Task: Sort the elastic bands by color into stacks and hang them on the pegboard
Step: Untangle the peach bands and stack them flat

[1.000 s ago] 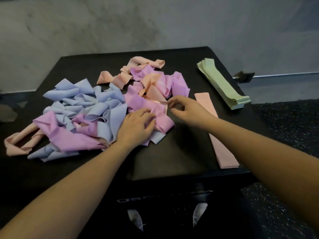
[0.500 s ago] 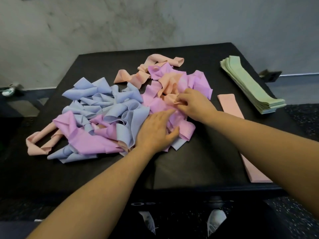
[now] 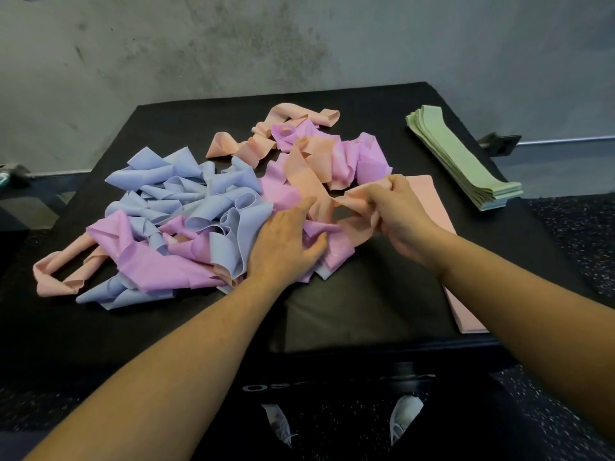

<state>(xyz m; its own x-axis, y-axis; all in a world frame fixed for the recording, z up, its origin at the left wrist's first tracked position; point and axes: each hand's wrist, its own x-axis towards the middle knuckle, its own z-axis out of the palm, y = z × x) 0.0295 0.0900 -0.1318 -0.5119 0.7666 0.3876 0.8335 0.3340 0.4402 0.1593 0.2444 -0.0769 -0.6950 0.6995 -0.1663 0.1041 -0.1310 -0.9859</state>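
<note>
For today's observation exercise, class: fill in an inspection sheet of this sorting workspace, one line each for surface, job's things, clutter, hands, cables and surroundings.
Surface: black table, its front part bare.
Job's things: mixed pile of blue, purple and peach bands, unsorted; green stack neat at the far right; flat pink stack beside it, partly hidden by the right arm.
Clutter: nothing seen.
Hands: left hand rests on the pile, fingers fairly straight; right hand pinches a peach band.
Cables: nothing seen.
Surroundings: grey wall behind; speckled floor; no pegboard in view.
</note>
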